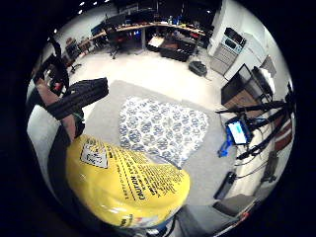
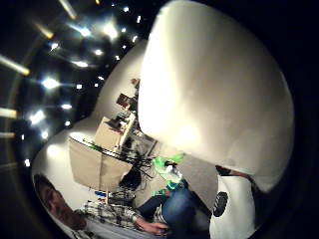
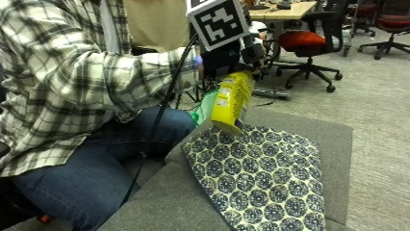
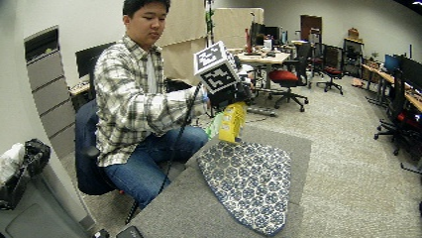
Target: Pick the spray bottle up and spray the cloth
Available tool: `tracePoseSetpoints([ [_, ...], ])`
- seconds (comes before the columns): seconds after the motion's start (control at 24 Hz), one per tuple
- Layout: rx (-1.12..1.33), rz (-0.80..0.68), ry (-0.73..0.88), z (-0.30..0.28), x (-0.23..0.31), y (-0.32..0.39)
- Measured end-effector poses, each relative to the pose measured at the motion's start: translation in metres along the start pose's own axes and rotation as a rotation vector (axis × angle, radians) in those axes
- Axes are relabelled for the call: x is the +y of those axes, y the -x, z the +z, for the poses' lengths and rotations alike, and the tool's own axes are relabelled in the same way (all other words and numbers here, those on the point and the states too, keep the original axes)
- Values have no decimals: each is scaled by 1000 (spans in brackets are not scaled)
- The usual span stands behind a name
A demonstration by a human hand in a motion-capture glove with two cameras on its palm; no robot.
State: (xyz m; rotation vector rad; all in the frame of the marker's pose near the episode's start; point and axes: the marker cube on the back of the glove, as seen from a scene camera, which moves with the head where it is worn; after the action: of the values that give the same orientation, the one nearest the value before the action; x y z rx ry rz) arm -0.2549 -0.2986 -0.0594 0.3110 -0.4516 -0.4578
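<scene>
Gloved right hand [image 3: 240, 53] is wrapped round the top of the yellow plastic spray bottle [image 3: 230, 100], holding it lifted and tilted just above the far edge of the blue-and-white patterned cloth [image 3: 262, 175]. The cloth lies flat on the grey desk [image 3: 330, 134]. Pick-up looks done; spraying is the step in hand. Nozzle direction can't be seen. Next: aim nozzle down at cloth, squeeze trigger.
</scene>
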Motion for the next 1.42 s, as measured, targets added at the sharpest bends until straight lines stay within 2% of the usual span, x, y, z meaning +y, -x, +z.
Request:
tracePoseSetpoints([
  [0.38,324,-1,159,10,0,-25],
  [0.71,620,-92,394,36,6,-39],
  [1.0,702,-130,503,54,12,-43],
  [1.42,745,-100,533,63,15,-45],
])
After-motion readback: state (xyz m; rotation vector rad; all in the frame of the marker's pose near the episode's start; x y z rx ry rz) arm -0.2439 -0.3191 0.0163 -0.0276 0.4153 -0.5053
